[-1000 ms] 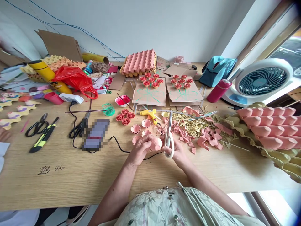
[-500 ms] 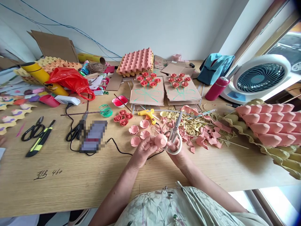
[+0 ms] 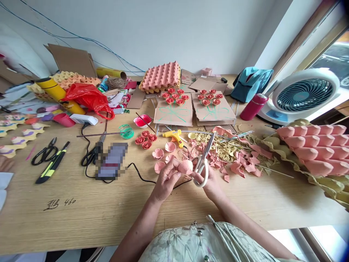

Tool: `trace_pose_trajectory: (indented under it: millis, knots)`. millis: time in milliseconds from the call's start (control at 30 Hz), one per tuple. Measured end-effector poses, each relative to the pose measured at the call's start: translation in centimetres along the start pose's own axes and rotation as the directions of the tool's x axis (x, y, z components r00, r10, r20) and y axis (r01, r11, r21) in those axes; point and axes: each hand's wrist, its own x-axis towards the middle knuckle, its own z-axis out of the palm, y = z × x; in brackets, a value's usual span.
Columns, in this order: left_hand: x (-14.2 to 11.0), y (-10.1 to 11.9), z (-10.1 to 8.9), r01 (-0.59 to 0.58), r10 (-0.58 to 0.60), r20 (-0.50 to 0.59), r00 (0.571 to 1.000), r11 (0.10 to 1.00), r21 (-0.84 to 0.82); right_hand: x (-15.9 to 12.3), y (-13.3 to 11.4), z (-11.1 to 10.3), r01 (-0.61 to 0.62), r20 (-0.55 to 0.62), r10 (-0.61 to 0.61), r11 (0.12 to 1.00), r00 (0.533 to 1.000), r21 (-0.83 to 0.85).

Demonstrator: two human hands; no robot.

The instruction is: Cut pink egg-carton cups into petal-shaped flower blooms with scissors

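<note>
Left hand (image 3: 166,178), fingers clamped on the pink egg-carton cup (image 3: 185,166) above the desk (image 3: 81,214); right hand (image 3: 209,180) grips the scissors (image 3: 203,163), whose blades have swung from upright to slanting right, beside the cup.

wall (image 3: 169,29) — plain white | table (image 3: 81,214) — pale wood | window (image 3: 327,47) — right, daylight

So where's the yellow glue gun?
In the head view the yellow glue gun lies on the table just beyond the hands, between the small red paper roses and the pile of cut scraps.
</note>
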Motion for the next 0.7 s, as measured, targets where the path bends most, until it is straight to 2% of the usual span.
trace_pose_trajectory:
  millis: [100, 200, 300, 433, 533, 700]
  knots:
    - [-0.1, -0.5, -0.1, 0.029, -0.029, 0.009, 1.0, 0.995, -0.098, -0.1, 0.0, 0.2, 0.017, 0.021, -0.016, 0.998, 1.0, -0.059]
    - [0.0, -0.9, -0.1, 0.086, -0.099, -0.04, 0.994, 0.964, -0.25, -0.2, -0.2, 0.3, 0.043, 0.073, -0.035, 0.993, 0.997, -0.109]
    - [0.4, -1.0, -0.2, 0.115, -0.194, -0.13, 0.972, 0.883, -0.455, -0.3, -0.5, 0.3, 0.044, 0.154, -0.031, 0.995, 0.988, -0.084]
    - [1.0, -1.0, -0.4, 0.067, -0.3, -0.243, 0.922, 0.745, -0.664, -0.4, -0.6, 0.2, 0.041, 0.229, -0.026, 0.997, 0.973, -0.062]
    - [1.2, -1.2, -0.8, 0.058, -0.351, -0.267, 0.897, 0.694, -0.718, -0.6, -0.1, -0.1, 0.001, 0.299, 0.025, 0.996, 0.954, -0.089]
    - [1.3, -1.3, -1.1, 0.026, -0.356, -0.305, 0.883, 0.687, -0.727, -0.9, 1.5, -0.3, -0.029, 0.377, 0.091, 0.986, 0.922, -0.166]
